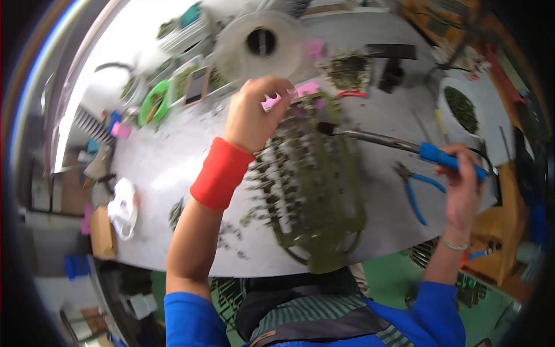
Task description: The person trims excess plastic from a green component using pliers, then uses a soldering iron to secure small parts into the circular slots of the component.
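My right hand (pixel 463 173) is wrapped round the blue handle of a soldering iron (pixel 393 140), its metal shaft reaching left and its dark tip above the green rack. My left hand (pixel 257 113), below which the wrist wears a red wristband (pixel 218 172), is closed with thumb and fingertips together over the rack's far left end. Pink shows through the gap between thumb and fingers; what they pinch, if anything, I cannot make out. The olive-green plastic rack (pixel 347 191) lies lengthwise on the table, with rows of small dark-green pieces (pixel 277 188) along its left half.
Blue-handled pliers (pixel 413 196) lie right of the rack. Farther back stand a white round reel (pixel 231 52), a green bowl (pixel 165 92), a phone (pixel 197 87) and a tray of small parts (pixel 347 72). A white bucket (pixel 442 107) stands right; a plastic bag (pixel 123 208) lies left.
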A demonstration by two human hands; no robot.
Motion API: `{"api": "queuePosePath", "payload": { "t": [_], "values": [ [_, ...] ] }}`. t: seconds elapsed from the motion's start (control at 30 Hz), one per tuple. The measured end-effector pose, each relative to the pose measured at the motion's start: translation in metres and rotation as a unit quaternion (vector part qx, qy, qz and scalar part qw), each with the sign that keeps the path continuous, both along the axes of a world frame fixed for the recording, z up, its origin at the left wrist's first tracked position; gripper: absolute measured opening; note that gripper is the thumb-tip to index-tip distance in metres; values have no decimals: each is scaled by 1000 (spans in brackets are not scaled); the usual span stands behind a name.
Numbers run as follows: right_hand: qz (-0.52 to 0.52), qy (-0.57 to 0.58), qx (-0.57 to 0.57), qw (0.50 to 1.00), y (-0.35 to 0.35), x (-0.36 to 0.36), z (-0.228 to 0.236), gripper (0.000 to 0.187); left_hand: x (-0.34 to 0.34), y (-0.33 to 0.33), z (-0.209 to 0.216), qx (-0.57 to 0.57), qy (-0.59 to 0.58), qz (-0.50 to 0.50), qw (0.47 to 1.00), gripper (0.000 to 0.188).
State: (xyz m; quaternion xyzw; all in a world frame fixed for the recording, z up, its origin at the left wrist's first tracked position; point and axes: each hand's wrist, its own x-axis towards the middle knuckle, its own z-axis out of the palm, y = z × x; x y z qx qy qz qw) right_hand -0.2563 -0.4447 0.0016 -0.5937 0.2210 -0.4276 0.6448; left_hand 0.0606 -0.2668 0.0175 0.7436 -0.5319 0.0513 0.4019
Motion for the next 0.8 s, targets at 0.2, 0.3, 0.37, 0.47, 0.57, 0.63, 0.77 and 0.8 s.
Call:
{"api": "queuePosePath", "payload": {
  "t": [0.2, 0.3, 0.37, 0.47, 0.57, 0.63, 0.77, 0.8],
  "values": [
    [-8, -7, 7, 1000, -6, -17, -8, 24, 53, 154, -13, 252, 110, 137, 952, 13],
    [-3, -7, 11, 1000, -3, -16, -10, 23, 30, 201, -46, 358, 88, 145, 918, 18],
    [-7, 0, 15, 1000, 0, -17, -8, 23, 12, 213, -55, 334, 70, 155, 927, 20],
    [-2, 1, 9, 1000, 3, -19, -3, 23, 10, 221, -69, 317, 121, 163, 926, 20],
    [-15, 10, 0, 1000, 7, -22, 2, 23, 7, 211, -67, 323, 151, 175, 918, 17],
    [-23, 7, -4, 1000, 13, -20, 5, 23, 5, 199, -55, 131, 255, 213, 934, 17],
    [4, 10, -14, 1000, 18, -10, 10, 24, -20, 133, -2, 6, 215, 85, 973, 13],
    [-6, 14, -20, 1000, 18, -8, 10, 24, -27, 112, 0, -5, 187, 48, 981, 13]
  ]
}}
